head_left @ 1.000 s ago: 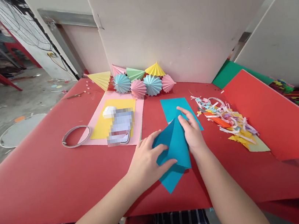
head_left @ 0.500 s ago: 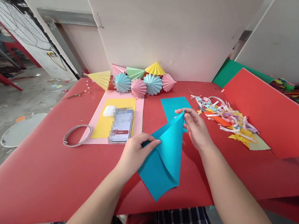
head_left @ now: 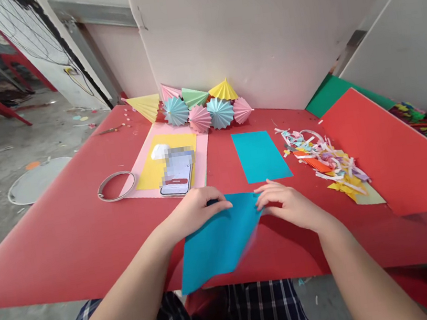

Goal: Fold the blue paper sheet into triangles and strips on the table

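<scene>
A blue paper sheet (head_left: 219, 241) lies unfolded near the front edge of the red table (head_left: 69, 238), its lower corner hanging over the edge. My left hand (head_left: 197, 212) pinches its far left edge. My right hand (head_left: 289, 205) grips its far right corner with curled fingers. A second, smaller blue sheet (head_left: 260, 155) lies flat just beyond my hands.
A phone (head_left: 178, 173) and a white object rest on yellow and pink sheets at centre left, beside a tape ring (head_left: 116, 186). Folded paper fans (head_left: 206, 109) line the white back board. A pile of paper scraps (head_left: 327, 160) and a large red sheet (head_left: 391, 156) lie to the right.
The blue sheet was folded and lifted between my hands; now it is opened out flat and pulled closer to the table's front edge. Both hands moved nearer to me.
</scene>
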Tool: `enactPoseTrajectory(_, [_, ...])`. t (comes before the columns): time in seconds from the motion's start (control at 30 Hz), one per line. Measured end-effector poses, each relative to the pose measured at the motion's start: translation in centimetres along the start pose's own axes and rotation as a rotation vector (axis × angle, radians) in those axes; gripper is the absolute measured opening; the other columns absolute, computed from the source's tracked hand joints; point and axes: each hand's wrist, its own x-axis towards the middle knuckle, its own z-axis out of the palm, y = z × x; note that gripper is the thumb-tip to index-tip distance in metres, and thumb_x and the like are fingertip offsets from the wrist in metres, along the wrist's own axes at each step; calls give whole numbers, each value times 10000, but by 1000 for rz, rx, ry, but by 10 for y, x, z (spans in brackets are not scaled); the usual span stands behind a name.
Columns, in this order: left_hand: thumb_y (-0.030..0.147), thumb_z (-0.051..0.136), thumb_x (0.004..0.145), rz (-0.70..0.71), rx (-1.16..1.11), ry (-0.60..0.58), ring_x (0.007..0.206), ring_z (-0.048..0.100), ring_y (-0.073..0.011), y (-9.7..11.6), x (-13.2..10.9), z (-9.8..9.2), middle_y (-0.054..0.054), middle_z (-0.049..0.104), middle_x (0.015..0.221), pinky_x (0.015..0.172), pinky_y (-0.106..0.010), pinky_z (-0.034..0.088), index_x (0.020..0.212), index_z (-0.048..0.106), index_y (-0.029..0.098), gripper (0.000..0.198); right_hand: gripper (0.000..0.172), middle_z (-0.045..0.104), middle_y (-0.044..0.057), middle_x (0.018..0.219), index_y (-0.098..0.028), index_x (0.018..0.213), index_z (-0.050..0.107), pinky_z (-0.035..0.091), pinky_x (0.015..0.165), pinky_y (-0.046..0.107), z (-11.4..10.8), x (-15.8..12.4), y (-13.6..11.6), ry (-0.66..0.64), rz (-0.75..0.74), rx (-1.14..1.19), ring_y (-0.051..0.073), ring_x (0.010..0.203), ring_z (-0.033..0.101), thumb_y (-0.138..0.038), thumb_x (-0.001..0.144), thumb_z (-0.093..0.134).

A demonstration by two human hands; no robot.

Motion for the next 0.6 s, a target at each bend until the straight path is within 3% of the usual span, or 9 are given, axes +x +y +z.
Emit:
enactPoseTrajectory(0.13, [425,461,863,66,344,193,1162,457,-261,-1,-4,0,-79,481,1280,965,-415,373,1033,617,217,310,162,692,-16,916,-320,852,676,248,1055,563,12,-27,13,137,52,36,214,988,606,-276,826,522])
enactPoseTrajectory(0.2, [394,467,872,136,448,124,1237,384,-273,-2,-7,6,-94,440,1330,1007,-445,332,1090,600,212,313,162,692,-10,945,-312,857,677,288,1045,546,18,-40,16,158,77,61,219,1006,604,-269,827,524])
enactPoseTrajectory(0.27, [381,477,872,190,498,-17,1271,345,-280,-4,-10,17,-108,430,1346,1018,-450,325,1130,584,211,327,160,687,-3,985,-309,851,679,352,1014,518,21,-50,17,152,114,88,225,1044,587,-271,826,526])
enactPoseTrajectory(0.4, [375,530,845,189,610,-196,1277,329,-317,-7,-17,46,-143,368,1387,994,-488,342,1254,486,215,441,159,677,-7,1024,-320,847,684,420,958,480,23,-60,17,127,207,130,239,1094,555,-309,827,526])
enactPoseTrajectory(0.5, [322,537,846,149,705,-212,1244,381,-325,2,-25,58,-141,390,1373,931,-460,412,1277,461,225,448,165,670,0,1043,-318,883,678,405,963,468,21,-60,19,149,281,127,245,1100,547,-357,824,529])
enactPoseTrajectory(0.6, [209,510,851,113,766,-278,1072,548,-326,17,-32,60,-176,488,1282,788,-419,500,1213,529,164,365,174,670,17,1025,-302,843,676,418,928,443,18,-55,21,145,307,106,255,1081,551,-394,815,532])
